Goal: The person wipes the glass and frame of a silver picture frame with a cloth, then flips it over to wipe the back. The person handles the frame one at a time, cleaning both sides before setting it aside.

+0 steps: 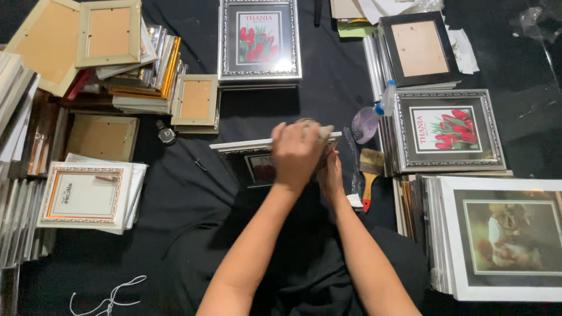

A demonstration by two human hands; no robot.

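Left hand (297, 153): raised over the middle of the black cloth, fingers curled down around a crumpled greyish rag (319, 130), pressing it on the top edge of a frame.
Right hand (332, 175): lower and just behind the left; it lies against the right side of the same frame, mostly hidden, so I cannot tell whether its fingers are spread or gripping.
Frame in hand (252, 158): a silver-edged picture frame with a dark mat and a reddish print, tilted up off the cloth directly in front of the person, its right half covered by the hands.
Spray bottle (369, 120): clear with a blue nozzle, lying on its side just right of the hands.
Paintbrush (370, 169): wide bristles, wooden handle with a red tip, lying near the right hand.
Tulip frame, top (259, 40): ornate silver, face up on a stack beyond the hands.
Tulip frame, right (448, 130): same pattern, turned sideways atop a stack.
Large print (506, 234): white mat, brownish picture, topping the near right stack.
Backing-up frames (108, 35): pale frames showing brown backs, piled at upper left.
Wristwatch (166, 134): on the cloth beside the left piles.
White cord (111, 298): loose at lower left.
Black cloth (175, 199): covers the whole work surface.
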